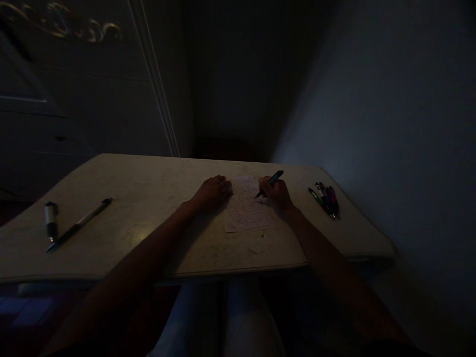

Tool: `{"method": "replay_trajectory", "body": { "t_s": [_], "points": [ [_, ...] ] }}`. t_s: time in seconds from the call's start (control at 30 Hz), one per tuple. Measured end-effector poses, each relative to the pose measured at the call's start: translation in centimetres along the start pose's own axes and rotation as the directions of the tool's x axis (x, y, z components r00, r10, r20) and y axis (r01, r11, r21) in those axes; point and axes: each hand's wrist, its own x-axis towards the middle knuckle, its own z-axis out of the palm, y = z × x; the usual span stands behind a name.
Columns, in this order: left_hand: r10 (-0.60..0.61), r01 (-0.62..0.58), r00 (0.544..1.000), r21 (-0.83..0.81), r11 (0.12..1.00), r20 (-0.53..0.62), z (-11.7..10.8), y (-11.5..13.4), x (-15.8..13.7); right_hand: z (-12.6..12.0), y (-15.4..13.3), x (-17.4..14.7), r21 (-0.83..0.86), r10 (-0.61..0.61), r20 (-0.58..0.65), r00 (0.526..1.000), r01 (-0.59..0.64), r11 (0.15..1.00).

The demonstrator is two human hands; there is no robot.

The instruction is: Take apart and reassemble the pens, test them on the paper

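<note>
A sheet of paper (247,210), densely covered with marks, lies on the pale table (156,183). My right hand (277,193) grips a dark pen (275,177), its tip down at the right part of the sheet. At the paper's left edge my left hand (213,191) rests with its palm down and its fingers lying over the tabletop. A ring seems to show on one finger. Dim light hides the details of the writing.
Several pens (327,198) lie bunched at the table's right side. Toward the left are a thick pen or marker (51,220) and a long pen (84,220). A bluish wall (390,124) stands right, a dark cabinet (92,99) left. Small specks lie below the paper.
</note>
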Motion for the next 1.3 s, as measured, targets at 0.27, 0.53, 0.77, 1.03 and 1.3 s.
{"method": "replay_trajectory", "body": {
  "t_s": [0.27, 0.53, 0.77, 1.03, 1.3],
  "points": [
    [-0.011, 0.011, 1.0, 0.002, 1.0, -0.001, 0.13, 0.01, -0.04, -0.01, -0.43, -0.24, -0.07, -0.015, 0.038, 0.999, 0.018, 0.997],
    [-0.047, 0.047, 0.999, 0.015, 0.999, 0.002, 0.12, 0.17, -0.08, -0.32, -0.41, -0.04, -0.163, -0.093, 0.039, 0.995, 0.098, 0.982],
    [-0.027, 0.027, 1.0, 0.012, 1.0, 0.003, 0.17, -0.1, -0.04, -0.48, -0.06, 0.23, -0.195, -0.093, -0.031, 0.995, 0.085, 0.977],
    [-0.013, 0.013, 1.0, -0.002, 1.0, -0.01, 0.14, -0.03, -0.13, -0.14, -0.28, -0.08, -0.118, -0.047, 0.023, 0.999, 0.049, 0.992],
    [-0.001, 0.001, 1.0, -0.019, 1.0, -0.012, 0.11, 0.07, 0.06, -0.4, 0.08, 0.07, -0.226, -0.076, -0.046, 0.996, 0.064, 0.972]
  ]
}}
